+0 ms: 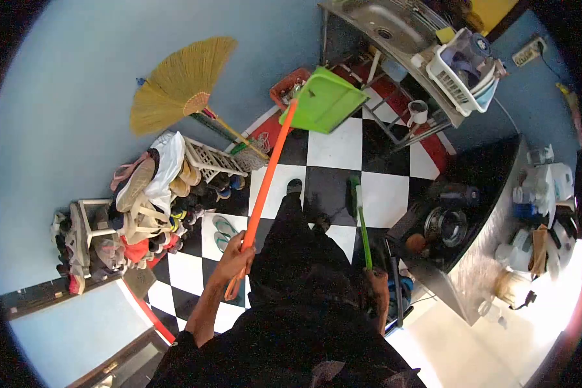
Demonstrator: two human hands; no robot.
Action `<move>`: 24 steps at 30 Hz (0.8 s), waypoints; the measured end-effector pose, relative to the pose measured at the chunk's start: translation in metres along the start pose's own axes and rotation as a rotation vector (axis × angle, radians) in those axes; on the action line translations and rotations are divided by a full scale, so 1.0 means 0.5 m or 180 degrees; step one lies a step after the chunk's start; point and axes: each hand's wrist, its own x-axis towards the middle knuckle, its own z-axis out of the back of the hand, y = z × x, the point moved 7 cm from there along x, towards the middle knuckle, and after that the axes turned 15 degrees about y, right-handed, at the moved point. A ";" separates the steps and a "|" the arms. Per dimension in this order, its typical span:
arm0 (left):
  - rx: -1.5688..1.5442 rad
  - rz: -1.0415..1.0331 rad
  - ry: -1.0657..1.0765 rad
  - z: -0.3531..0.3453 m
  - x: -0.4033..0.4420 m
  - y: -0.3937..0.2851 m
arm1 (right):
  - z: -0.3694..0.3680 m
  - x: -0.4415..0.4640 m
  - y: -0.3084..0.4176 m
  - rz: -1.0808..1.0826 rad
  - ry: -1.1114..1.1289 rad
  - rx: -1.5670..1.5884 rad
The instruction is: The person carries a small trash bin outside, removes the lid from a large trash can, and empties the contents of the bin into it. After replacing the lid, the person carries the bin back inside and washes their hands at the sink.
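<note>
My left hand (234, 260) is closed around the orange handle of a long-handled dustpan (333, 100). Its green pan is raised off the floor, in front of a red bin (286, 87) by the wall. A small dark speck shows on the pan. Down at my right side, my right hand (377, 292) grips the green handle of a broom (363, 236); its narrow green head rests on or close to the checkered floor (333, 149). My fingers on that side are partly in shadow.
Shoe racks (197, 158) crowded with shoes line the left wall, below a straw broom (187, 81). Green flip-flops (223, 233) lie on the floor. A metal sink (385, 32) stands at the back right, near a dish basket (456, 81). A counter (488, 242) juts in from the right.
</note>
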 end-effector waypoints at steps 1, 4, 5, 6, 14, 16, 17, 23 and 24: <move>-0.0137 -0.0008 0.0125 0.003 0.005 0.016 | 0.001 0.006 -0.021 -0.0229 0.0063 0.0242; -0.0261 0.0205 0.0254 -0.005 0.017 -0.012 | 0.010 0.020 0.014 0.1161 -0.0151 -0.0447; -0.0265 0.0356 0.0201 -0.001 0.028 -0.015 | 0.012 0.039 -0.025 0.0223 0.0072 0.0268; -0.0278 0.0513 0.0147 0.002 0.040 -0.018 | 0.006 0.026 -0.019 -0.0728 0.0300 0.0970; -0.0041 0.0873 0.0217 0.086 0.264 -0.027 | -0.036 0.036 0.019 -0.0650 0.0084 0.1198; -0.0148 0.0872 0.0195 0.116 0.322 -0.018 | -0.045 0.086 -0.069 -0.0165 -0.0275 0.0787; -0.0444 0.0731 -0.0012 0.135 0.351 0.001 | -0.056 0.084 -0.041 -0.0186 -0.0301 0.0778; -0.0923 0.0626 0.0579 0.218 0.508 -0.045 | -0.129 0.030 0.207 -0.0494 -0.0709 0.1056; -0.1298 0.0461 0.0683 0.230 0.538 -0.054 | -0.142 0.022 0.224 -0.0552 -0.0771 0.1428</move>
